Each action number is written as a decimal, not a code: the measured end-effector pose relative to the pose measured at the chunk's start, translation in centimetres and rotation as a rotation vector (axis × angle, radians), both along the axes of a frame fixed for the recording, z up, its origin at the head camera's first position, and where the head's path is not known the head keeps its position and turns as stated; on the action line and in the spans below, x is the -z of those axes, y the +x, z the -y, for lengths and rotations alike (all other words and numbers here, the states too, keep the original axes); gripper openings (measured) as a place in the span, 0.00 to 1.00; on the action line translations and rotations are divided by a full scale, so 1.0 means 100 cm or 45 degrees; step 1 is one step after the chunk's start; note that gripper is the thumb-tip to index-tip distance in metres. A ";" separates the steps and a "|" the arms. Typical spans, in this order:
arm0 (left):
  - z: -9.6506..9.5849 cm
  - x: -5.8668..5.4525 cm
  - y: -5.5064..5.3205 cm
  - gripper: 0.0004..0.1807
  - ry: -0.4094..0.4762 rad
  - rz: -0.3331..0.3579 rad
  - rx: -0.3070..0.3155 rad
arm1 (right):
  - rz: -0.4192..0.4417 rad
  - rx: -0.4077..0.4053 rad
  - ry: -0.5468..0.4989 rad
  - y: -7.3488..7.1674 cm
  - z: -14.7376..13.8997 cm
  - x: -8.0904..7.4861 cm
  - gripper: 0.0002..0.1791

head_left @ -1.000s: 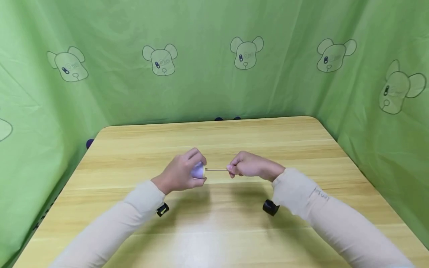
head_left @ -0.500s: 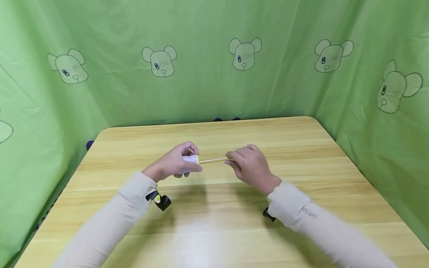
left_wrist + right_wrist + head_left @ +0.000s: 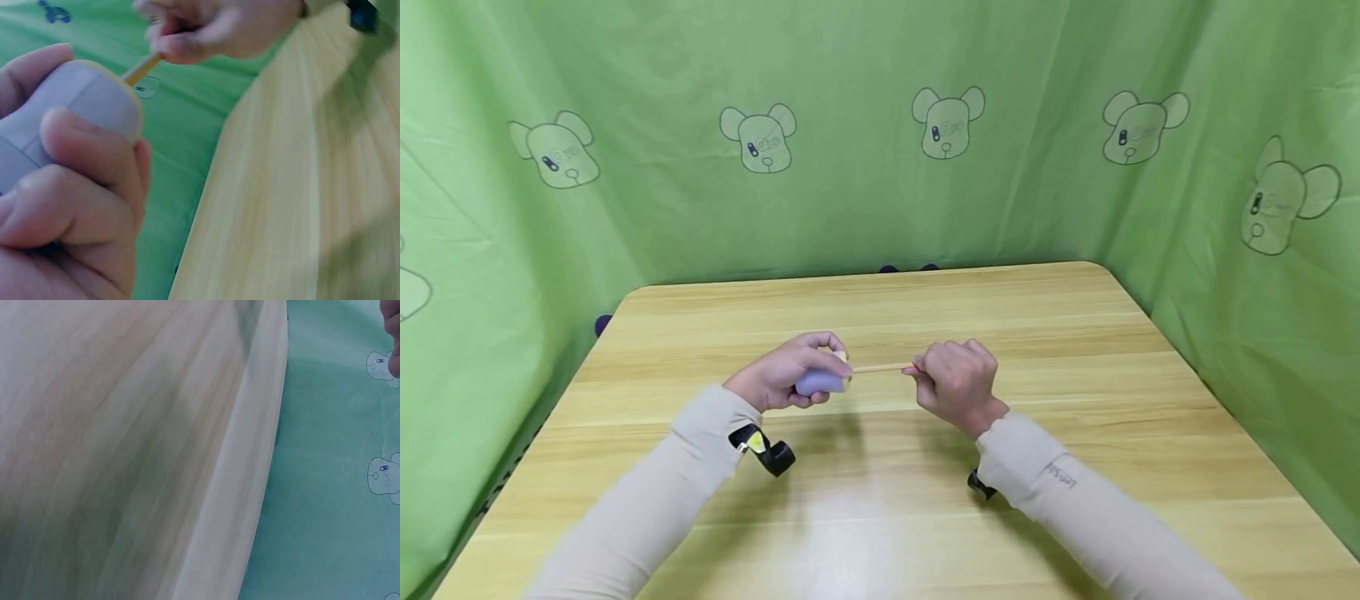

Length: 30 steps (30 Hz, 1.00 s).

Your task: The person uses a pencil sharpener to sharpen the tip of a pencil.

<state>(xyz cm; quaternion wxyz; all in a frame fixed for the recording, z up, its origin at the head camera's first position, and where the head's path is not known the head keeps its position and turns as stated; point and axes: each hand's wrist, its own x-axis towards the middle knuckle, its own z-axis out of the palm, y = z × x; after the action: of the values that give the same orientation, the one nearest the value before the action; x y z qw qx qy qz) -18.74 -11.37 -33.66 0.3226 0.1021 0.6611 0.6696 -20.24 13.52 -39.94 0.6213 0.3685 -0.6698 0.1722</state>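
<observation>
My left hand (image 3: 782, 373) grips a small lavender barrel, which looks like a pencil sharpener (image 3: 822, 382), with its fingers and thumb curled round it. In the left wrist view the sharpener (image 3: 103, 100) has a pale yellow rim at its end, and a thin yellow pencil (image 3: 141, 69) runs into that end. To the right, my right hand (image 3: 958, 379) pinches the pencil's far end, where a bit of pink-red shows by the fingertips. Both hands are raised over the table, the pencil (image 3: 880, 367) spanning nearly level between them. The right wrist view catches only some fingers at its upper right edge.
A wood-grain table (image 3: 880, 517) with rounded far corners lies under the hands. Green curtains (image 3: 850, 217) printed with bear heads hang behind it and along both sides. A black wrist camera (image 3: 775, 456) juts out below the left wrist.
The right hand has rolled round the pencil from fist, to flatter fingers, to curled fingers. The left hand has turned a little and shifted slightly left, its thumb now lying nearer the sharpener's rim.
</observation>
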 end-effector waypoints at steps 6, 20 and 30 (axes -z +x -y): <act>-0.007 0.012 0.007 0.19 -0.115 -0.272 -0.050 | 0.321 -0.019 0.163 0.008 -0.011 -0.008 0.25; -0.014 0.025 0.011 0.24 -0.602 -1.659 0.018 | 1.937 -0.204 0.363 0.016 -0.022 -0.053 0.20; -0.008 0.017 0.004 0.24 -0.611 -1.387 -0.064 | 1.679 -0.069 0.317 0.014 -0.011 -0.046 0.09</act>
<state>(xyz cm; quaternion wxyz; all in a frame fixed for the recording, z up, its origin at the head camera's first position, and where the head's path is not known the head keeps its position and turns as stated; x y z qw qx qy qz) -18.36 -10.55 -35.33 -0.0649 0.3394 0.8665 0.3602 -18.81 14.64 -35.30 0.0304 0.2720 -0.9144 0.2982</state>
